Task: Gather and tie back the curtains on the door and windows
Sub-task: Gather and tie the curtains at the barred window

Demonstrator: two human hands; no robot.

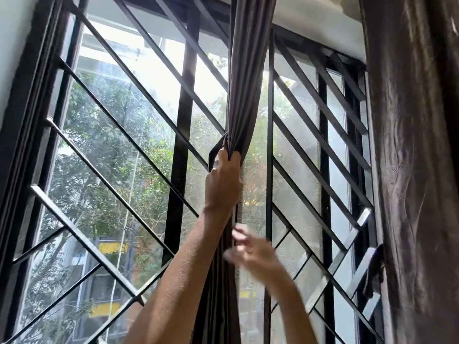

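The left hand (223,180) clenched the gathered curtain (248,83). Below that grip the blurred right hand (250,249) seemed loose-fingered beside the folds. No tie showed, and the side curtain (409,170) was still to do.

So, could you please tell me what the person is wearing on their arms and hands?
Nothing visible: both forearms are bare, with no sleeves, watch or bracelet. The left hand has no glove or ring showing; the right hand is ungloved but too blurred to check for rings.
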